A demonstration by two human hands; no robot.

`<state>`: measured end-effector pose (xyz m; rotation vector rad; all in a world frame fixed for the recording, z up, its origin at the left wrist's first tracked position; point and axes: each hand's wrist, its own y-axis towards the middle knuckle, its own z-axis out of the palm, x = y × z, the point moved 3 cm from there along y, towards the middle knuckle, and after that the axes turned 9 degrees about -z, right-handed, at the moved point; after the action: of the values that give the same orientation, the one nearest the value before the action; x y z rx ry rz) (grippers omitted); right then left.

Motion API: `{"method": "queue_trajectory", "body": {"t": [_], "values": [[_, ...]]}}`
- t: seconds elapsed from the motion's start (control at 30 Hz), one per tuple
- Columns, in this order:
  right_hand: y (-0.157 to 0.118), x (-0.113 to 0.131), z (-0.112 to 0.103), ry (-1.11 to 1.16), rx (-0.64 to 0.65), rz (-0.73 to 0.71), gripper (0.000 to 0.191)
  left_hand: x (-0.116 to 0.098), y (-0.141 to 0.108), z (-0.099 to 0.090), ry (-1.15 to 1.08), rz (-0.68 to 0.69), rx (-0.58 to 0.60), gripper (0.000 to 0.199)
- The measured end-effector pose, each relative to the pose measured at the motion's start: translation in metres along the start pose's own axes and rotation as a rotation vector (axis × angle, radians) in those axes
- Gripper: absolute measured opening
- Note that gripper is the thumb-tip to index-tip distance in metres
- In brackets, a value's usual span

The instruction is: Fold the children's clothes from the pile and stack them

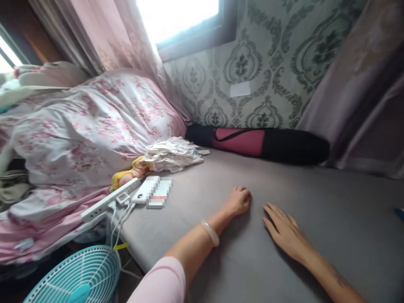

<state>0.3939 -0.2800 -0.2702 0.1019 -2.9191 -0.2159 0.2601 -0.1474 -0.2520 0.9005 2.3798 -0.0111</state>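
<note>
My left hand (240, 200) rests on the grey bed sheet (217, 265) with its fingers curled in, and no object shows in it. A pale bangle (211, 234) circles that wrist, below a pink sleeve (162, 282). To its right, my right hand (285, 231) lies palm down on the same sheet, fingers stretched out and slightly apart. The two hands do not touch. Left of them on the bed are a white power bank (145, 190) and a blurred-out flat white item (160, 192).
A white power strip (110, 200) with plugged-in cables lies along the bed's left edge, above a turquoise fan (80, 277). Crumpled white cloth (175, 153) lies farther back. A long black and red bag (284, 145) lies against the patterned wall (268, 84).
</note>
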Motion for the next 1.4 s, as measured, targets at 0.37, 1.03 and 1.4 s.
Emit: {"method": "queue_trajectory", "body": {"t": [0.37, 1.03, 1.4], "values": [[-0.002, 0.004, 0.012, -0.072, -0.091, -0.061, 0.058, 0.128, 0.009, -0.139, 0.1, -0.346, -0.27, 0.03], [-0.002, 0.004, 0.012, -0.069, -0.105, -0.054, 0.055, 0.239, 0.022, -0.269, 0.723, -0.644, -0.139, 0.034], [-0.002, 0.005, 0.011, -0.058, -0.129, -0.059, 0.053, 0.209, 0.038, -0.299, 0.639, -0.512, -0.397, 0.046]]}}
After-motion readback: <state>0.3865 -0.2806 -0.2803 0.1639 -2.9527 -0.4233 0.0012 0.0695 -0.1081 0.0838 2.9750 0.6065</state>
